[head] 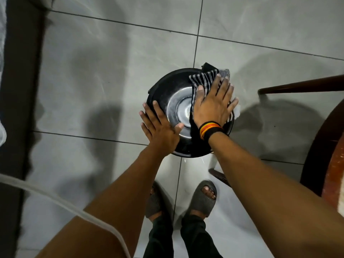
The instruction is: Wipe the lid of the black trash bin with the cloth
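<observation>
The black trash bin stands on the tiled floor, seen from straight above, with a round lid whose shiny metal centre reflects light. A black-and-grey striped cloth lies over the right half of the lid. My right hand presses flat on the cloth, fingers spread toward the far right rim; a striped wristband sits on that wrist. My left hand rests flat on the lid's near left edge, fingers apart and thumb on the metal part, holding nothing.
A dark wooden chair or table stands at the right, with a leg running close to the bin. My feet in grey slides are just below the bin. A dark strip runs along the left side of the floor.
</observation>
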Motion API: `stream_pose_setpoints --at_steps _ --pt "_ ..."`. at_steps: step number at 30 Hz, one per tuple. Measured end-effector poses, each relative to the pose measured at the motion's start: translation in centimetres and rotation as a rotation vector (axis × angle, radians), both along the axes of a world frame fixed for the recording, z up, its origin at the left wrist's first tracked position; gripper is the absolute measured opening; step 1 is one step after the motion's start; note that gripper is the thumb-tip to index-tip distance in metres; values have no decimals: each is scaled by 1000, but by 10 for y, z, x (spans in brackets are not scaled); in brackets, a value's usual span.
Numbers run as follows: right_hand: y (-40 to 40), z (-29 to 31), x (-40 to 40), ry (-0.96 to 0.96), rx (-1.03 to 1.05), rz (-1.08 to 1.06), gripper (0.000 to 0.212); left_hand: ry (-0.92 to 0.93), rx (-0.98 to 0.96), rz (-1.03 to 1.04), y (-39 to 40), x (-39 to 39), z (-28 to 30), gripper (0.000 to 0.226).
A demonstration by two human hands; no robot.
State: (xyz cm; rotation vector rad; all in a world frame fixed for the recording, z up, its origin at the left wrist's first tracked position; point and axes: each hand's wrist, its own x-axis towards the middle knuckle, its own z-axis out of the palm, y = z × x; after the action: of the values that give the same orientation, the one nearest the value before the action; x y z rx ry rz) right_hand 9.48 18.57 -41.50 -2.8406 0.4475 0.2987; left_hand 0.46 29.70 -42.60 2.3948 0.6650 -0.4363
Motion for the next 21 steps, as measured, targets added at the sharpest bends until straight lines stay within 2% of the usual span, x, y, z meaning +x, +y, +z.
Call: stream_pose_setpoints --at_steps 8,13,16,19,21 --pt "-3 5 23 37 -31 193 67 63 -13 70 -16 9 3 113" --pt "-6 7 30 49 -26 279 66 29 79 126 -24 10 0 114" --pt "8 9 26 35 -84 465 66 -4 128 183 -30 10 -2 108" --pt "42 11 19 22 -90 685 64 -75 176 268 -32 14 -6 86" --pt "58 12 16 46 -87 801 62 -71 173 249 -31 12 -10 87"
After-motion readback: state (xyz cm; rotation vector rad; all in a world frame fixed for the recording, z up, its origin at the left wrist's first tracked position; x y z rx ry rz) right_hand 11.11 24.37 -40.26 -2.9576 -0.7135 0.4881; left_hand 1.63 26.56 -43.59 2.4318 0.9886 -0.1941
